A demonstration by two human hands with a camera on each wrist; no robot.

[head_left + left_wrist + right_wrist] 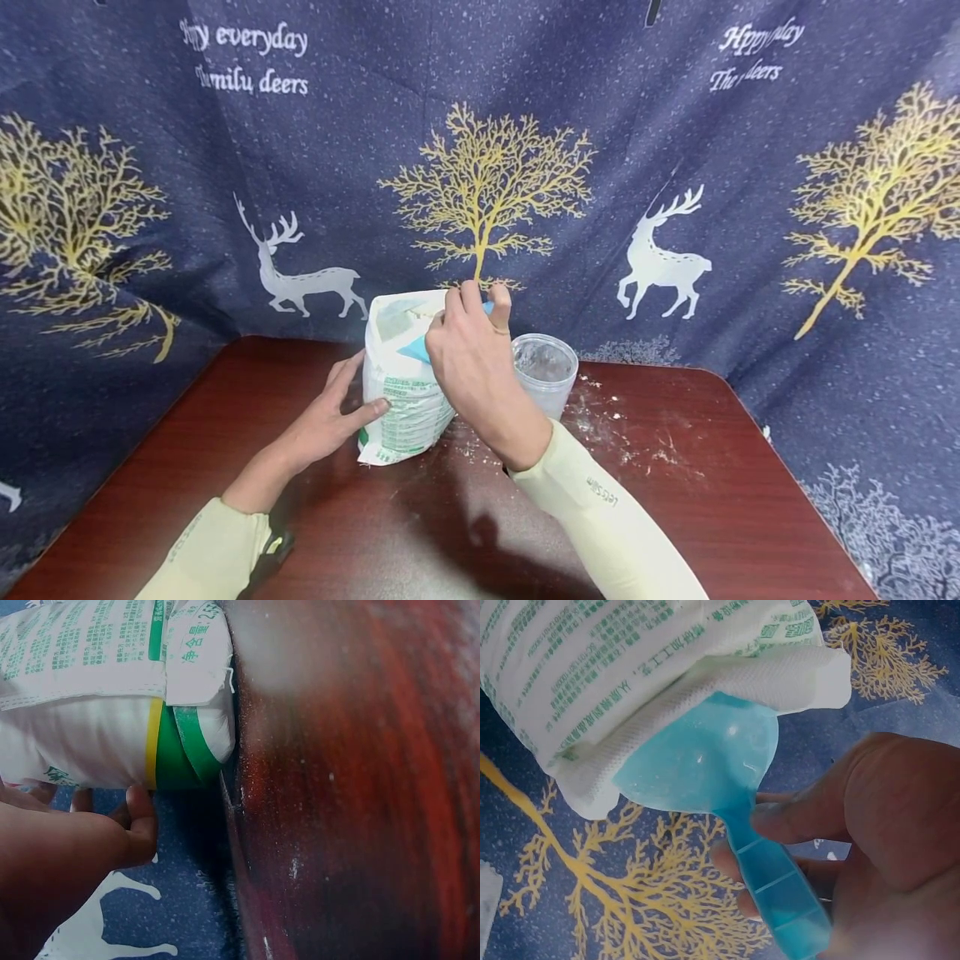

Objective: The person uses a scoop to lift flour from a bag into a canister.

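A white bag with green print (408,417) stands on the table, its top gaping. My left hand (330,417) rests against the bag's left side, thumb and fingers spread; in the left wrist view, fingertips of the left hand (82,832) touch the bag's side (90,742). My right hand (472,358) is over the bag's right edge and grips a blue plastic scoop (415,348). In the right wrist view, the handle of the scoop (780,892) lies between thumb and fingers, its blade partly over the bag's rim (802,679). The bag's contents are hardly visible.
A clear round container (546,367) with white residue stands right of the bag, partly behind my right hand. White powder (607,417) is scattered on the brown table (675,517). A blue printed cloth (337,150) hangs behind the table.
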